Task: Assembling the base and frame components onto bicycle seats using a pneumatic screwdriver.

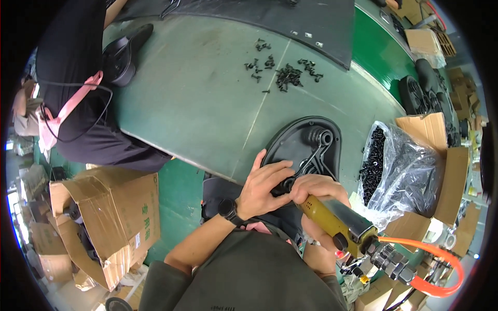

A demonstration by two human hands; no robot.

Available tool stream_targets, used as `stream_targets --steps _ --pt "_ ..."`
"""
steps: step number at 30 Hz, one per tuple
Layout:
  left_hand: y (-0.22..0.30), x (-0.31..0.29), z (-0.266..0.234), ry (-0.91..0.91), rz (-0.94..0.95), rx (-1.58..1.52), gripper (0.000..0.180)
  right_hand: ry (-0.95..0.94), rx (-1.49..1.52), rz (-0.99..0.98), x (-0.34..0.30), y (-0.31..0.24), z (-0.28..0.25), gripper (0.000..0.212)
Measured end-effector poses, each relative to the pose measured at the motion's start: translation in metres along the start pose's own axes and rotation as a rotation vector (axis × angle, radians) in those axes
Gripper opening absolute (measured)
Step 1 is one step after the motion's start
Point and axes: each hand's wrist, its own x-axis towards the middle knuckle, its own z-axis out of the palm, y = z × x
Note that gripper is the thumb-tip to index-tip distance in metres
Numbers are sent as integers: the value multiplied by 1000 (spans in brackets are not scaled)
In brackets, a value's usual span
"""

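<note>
**Head view: black saddle (pixel 292 146) beneath both hands at the table's near edge**

Lies underside up on the green table (pixel 192 98), wide end away from the body, near end hidden by the hands. Probably fairly light, with a stiff shell and a firm coil spring (pixel 320 136); likely smooth, perhaps slippery along the rim, and hardly fragile. Best taken by the rim at the wide end, clear of the coils. As for the driver (pixel 332 217), likely dense and dragged rearward by its orange hose (pixel 441 250); best gripped round the barrel.

With the left hand (pixel 263 187), reaches in from the lower left, palm down, fingers fanned over the saddle, thumb near the driver's front end; cannot tell of any pinch there. With the right hand (pixel 324 187), wraps round the driver's front portion, knuckles up, fingers curled; cannot tell the fingertips' exact contact.
</note>
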Motion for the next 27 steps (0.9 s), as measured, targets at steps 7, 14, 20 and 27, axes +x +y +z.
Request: stream_targets --steps 7,14,20,27 --pt "-2 8 -29 -229 -88 -100 61 165 106 14 -9 6 18 86" --pt "-13 5 -24 -226 -75 -192 63 202 26 -15 -8 6 24 81" --pt "-12 1 -18 -203 -54 -157 64 172 85 -79 -8 12 26 71" --pt "-26 19 -44 -117 -147 -91 39 137 150 -99 -1 -45 6 78"
